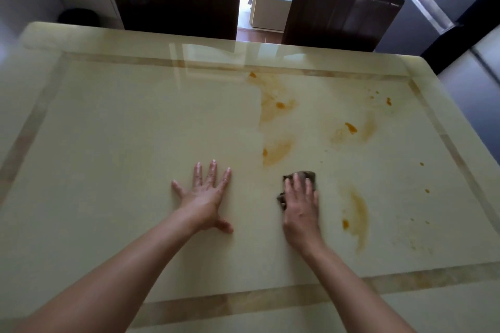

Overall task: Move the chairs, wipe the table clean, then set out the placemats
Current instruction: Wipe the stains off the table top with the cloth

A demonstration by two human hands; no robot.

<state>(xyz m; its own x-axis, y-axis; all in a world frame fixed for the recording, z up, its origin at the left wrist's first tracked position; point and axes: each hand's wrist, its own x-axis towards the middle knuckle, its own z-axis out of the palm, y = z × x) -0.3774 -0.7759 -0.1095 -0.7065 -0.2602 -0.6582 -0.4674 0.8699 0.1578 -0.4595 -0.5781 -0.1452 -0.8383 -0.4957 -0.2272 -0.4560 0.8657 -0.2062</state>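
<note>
The table (108,143) is a glossy cream slab with a tan inlaid border; both hands rest on its near half.

Cloth: a small dark cloth (305,174) lies flat on the table under the right hand (300,208). Its far edge shows beyond the fingertips, and a bunched corner shows at the thumb side of the hand.

Right hand: palm down, fingers extended and close together, pressing the cloth onto the surface. The thumb is hidden, so any pinch on the cloth cannot be confirmed.

Left hand (205,197): palm down directly on the bare table, fingers fully spread and straight, thumb out to the side. It holds nothing. It lies beside the right hand, apart from it and from the cloth.

Stains:
- One orange smear (276,149) just beyond the gap between the hands.
- A longer smear (278,105) farther beyond that.
- A smear (350,128) beyond and outboard of the right hand.
- A curved streak (357,213) just outboard of the right hand.
- Small orange specks farther outboard.

The surface outboard of and beyond the left hand shows no marks.

Two dark chairs stand at the far table edge: one (176,0) beyond the left hand, one (341,16) beyond the right hand.
</note>
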